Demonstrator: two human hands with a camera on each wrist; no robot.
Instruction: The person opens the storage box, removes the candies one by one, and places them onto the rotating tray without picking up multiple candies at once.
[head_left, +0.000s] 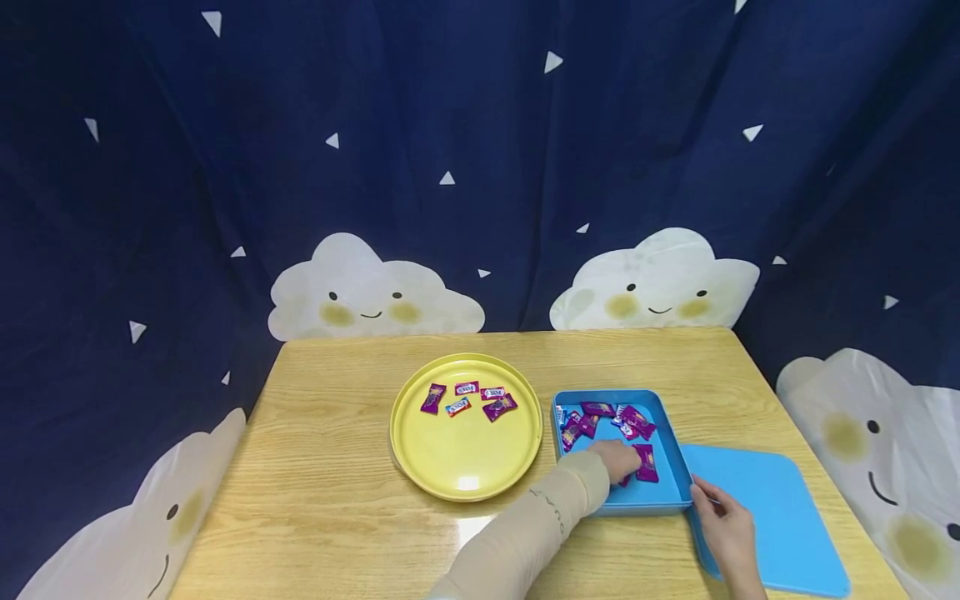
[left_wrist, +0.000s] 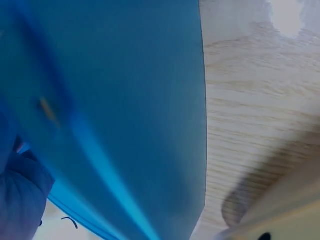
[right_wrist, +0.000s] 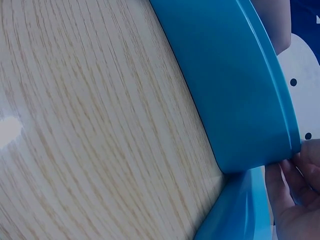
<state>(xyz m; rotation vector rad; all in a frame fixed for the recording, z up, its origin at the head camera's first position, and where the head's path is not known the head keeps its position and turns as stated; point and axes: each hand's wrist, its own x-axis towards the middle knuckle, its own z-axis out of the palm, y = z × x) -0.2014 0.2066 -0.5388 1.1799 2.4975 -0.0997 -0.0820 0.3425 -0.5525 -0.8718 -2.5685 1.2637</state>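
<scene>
A blue box on the right of the table holds several wrapped candies, many in purple wrappers. Into it reaches my left hand, low over the candies near the front. Its fingertips are hidden, so whether they hold a candy is unclear. My right hand grips the box's front right corner between thumb and fingers; the right wrist view shows this hand at the corner. In the left wrist view the box wall covers much of the picture, with part of the left hand beyond it.
A round yellow plate stands left of the box, with several wrapped candies toward its back. A flat blue lid lies right of the box, under the right hand. Behind the wooden table hangs a dark blue curtain.
</scene>
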